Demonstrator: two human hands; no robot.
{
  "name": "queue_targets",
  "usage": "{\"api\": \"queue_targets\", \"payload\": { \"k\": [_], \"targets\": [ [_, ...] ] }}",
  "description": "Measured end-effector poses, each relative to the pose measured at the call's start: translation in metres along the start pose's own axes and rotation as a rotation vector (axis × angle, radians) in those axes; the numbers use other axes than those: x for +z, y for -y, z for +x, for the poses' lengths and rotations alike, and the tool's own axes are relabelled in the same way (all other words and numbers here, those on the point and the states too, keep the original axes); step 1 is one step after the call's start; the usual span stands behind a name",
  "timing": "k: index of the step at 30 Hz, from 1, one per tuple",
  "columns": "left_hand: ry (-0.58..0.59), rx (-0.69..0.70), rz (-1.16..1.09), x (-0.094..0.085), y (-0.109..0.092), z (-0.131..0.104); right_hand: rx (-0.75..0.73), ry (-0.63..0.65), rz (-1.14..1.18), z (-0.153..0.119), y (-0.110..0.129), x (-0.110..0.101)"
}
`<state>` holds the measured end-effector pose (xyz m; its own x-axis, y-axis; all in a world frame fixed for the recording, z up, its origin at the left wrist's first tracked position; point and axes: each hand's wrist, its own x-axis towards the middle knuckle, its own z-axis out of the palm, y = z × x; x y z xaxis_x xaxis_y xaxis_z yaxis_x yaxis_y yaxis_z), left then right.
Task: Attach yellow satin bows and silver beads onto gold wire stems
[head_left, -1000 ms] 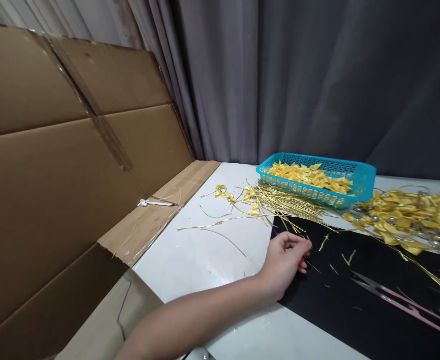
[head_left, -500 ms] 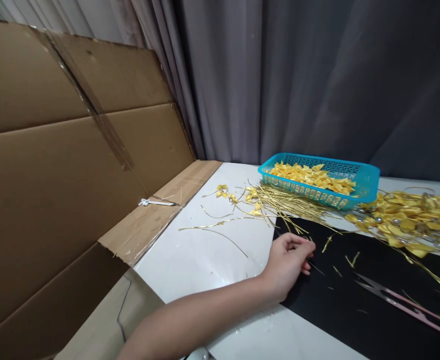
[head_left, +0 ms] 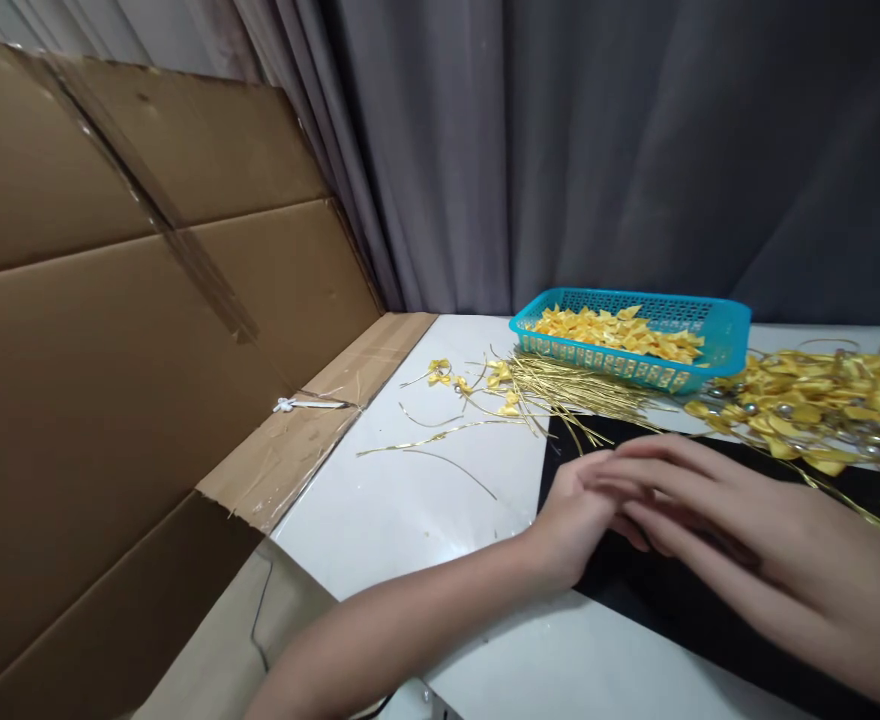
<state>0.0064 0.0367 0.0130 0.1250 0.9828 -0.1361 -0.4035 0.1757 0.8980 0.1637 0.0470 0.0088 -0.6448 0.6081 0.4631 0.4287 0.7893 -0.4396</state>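
Note:
My left hand point(head_left: 576, 515) is closed in a pinch above the black mat point(head_left: 611, 580). My right hand point(head_left: 740, 530) comes in from the right, its fingertips pressed against the left fingers over the same spot. Whatever the two hands pinch is hidden behind the fingers. Just beyond them lies a bundle of gold wire stems point(head_left: 579, 387). To the right is a pile of yellow ribbon flowers point(head_left: 822, 400) with silvery beads.
A blue plastic basket point(head_left: 729, 345) of folded yellow ribbon pieces point(head_left: 620, 332) stands behind the stems. Loose wires and small yellow flowers point(head_left: 500, 374) lie on the white table point(head_left: 380, 520). A large cardboard box point(head_left: 110, 350) rises on the left, a grey curtain behind.
My right hand has entered from the right and met the left hand, covering the scissors and wire scraps on the mat. My left hand stays pinched in nearly the same place.

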Motion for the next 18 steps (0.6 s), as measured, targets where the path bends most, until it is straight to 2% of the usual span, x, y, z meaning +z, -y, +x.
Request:
{"api": "queue_targets", "payload": {
  "k": [1,2,4,8,12,14,15,18],
  "targets": [
    [0.051,-0.02,-0.007,0.001,-0.001,-0.001,-0.021,0.042,0.028,0.018,0.006,-0.011],
    [0.096,-0.038,-0.01,0.002,-0.002,-0.002,-0.024,-0.011,0.071,0.03,0.01,-0.019],
    [0.149,-0.052,0.013,0.004,-0.003,-0.004,0.013,-0.046,0.148,0.037,0.013,-0.028],
    [0.135,0.028,0.159,0.011,0.001,-0.01,0.157,-0.107,0.136,0.001,-0.002,-0.019],
    [0.056,0.146,0.373,0.015,0.009,-0.015,0.119,-0.242,-0.011,-0.036,-0.013,0.001],
    [0.08,0.182,0.426,0.017,0.011,-0.017,0.045,-0.314,-0.114,-0.045,-0.013,0.007],
    [0.121,0.157,0.399,0.017,0.012,-0.017,-0.003,-0.31,-0.158,-0.047,-0.013,0.009],
    [0.26,-0.046,0.191,0.017,0.013,-0.017,-0.136,-0.273,-0.256,-0.05,-0.012,0.01]
  ]
}}
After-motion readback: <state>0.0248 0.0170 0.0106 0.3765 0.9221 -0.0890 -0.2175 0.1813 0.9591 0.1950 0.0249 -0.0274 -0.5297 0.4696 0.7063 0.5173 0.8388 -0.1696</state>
